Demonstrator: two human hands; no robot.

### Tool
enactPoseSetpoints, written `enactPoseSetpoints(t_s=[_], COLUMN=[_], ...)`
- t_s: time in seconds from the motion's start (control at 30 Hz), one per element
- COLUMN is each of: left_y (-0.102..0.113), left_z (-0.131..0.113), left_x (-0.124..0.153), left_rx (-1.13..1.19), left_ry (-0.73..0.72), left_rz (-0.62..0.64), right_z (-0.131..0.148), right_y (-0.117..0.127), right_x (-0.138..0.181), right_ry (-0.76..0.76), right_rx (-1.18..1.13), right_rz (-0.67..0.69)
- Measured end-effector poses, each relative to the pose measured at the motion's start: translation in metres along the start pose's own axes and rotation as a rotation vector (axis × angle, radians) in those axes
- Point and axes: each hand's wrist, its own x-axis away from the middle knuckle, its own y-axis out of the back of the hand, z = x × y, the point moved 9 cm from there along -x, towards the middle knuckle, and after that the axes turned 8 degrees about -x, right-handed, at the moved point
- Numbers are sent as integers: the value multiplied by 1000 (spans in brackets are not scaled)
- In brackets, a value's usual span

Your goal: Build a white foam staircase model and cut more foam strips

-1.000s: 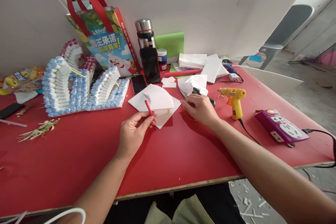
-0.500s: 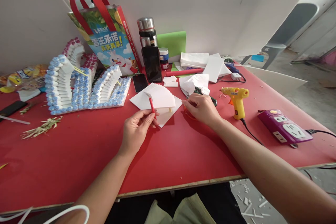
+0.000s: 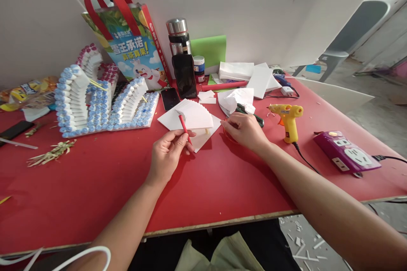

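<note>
My left hand [image 3: 168,154] pinches a thin red stick [image 3: 183,127] that points up over a fan of white foam pieces [image 3: 194,115] lying on a white sheet [image 3: 168,120]. My right hand [image 3: 246,131] rests curled on the red table [image 3: 190,186] just right of the sheet, fingers pressed on something reddish beneath that I cannot make out. A yellow glue gun [image 3: 288,117] stands to the right of that hand.
A blue-and-white foam model [image 3: 95,103] sits at the left, with a printed bag [image 3: 133,46] behind it. A flask [image 3: 178,36], phones [image 3: 184,76], paint jar [image 3: 199,67], white sheets [image 3: 237,71], crumpled paper [image 3: 237,99] and a purple power strip [image 3: 348,156] surround the hands.
The view has shifted slightly. Both hands stay almost where they were, with the red stick still pinched in the left.
</note>
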Motion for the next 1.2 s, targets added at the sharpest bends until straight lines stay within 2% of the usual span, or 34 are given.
enactPoseSetpoints(t_s=[0.5, 1.0, 1.1, 1.2], left_y=[-5, -6, -5, -12], left_z=[5, 4, 0, -4], left_x=[-2, -3, 0, 8], left_rx=[108, 133, 153, 256], left_ry=[42, 16, 13, 60], left_rz=[41, 66, 73, 128], right_z=[-1, -1, -1, 8], right_y=[-1, -1, 7, 31], right_x=[0, 1, -1, 0], right_ry=[-15, -9, -12, -37], right_rx=[-10, -11, -23, -81], right_rz=[9, 18, -24, -141])
